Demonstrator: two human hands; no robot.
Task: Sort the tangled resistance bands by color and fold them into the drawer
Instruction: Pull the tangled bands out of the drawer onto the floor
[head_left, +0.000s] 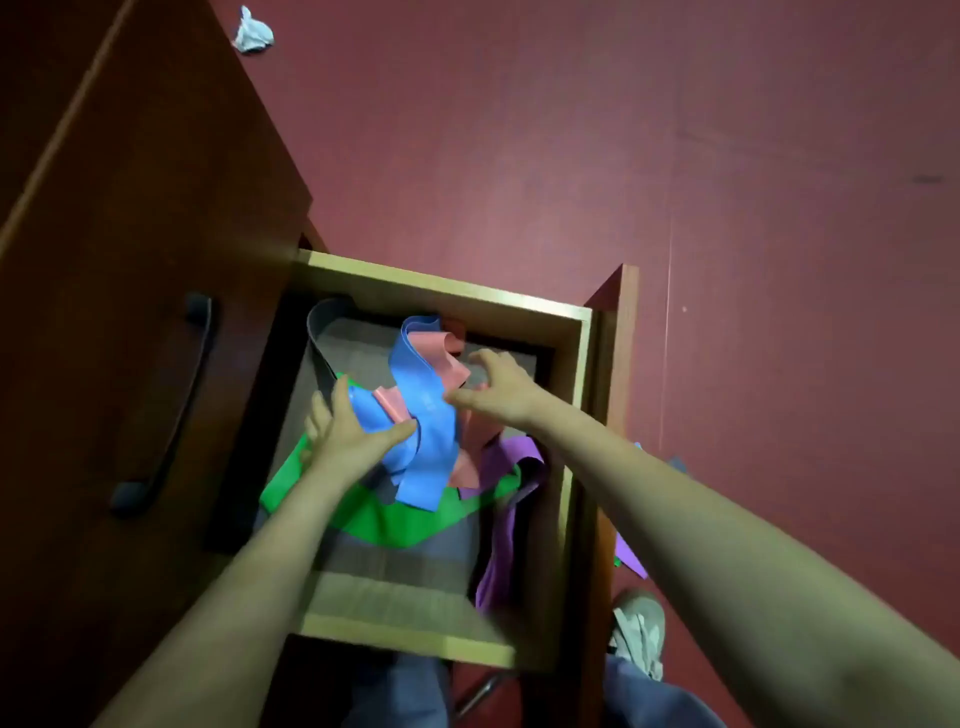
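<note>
Red floor around a wooden cabinet, tangled bands heaped in its open drawer. Left hand gripping the blue band, thumb across the front, fingers behind. Right hand over the pink band, fingers bent, spread wide from the thumb; grip unclear. Green band and purple band underneath.

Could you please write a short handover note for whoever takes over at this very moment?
Left hand grips the blue band. Right hand is over the pink band; grip unclear. Those two, the green band, purple band and dark band lie tangled in the open drawer. Nothing sorted or folded yet: separate by colour, then fold each.
</note>
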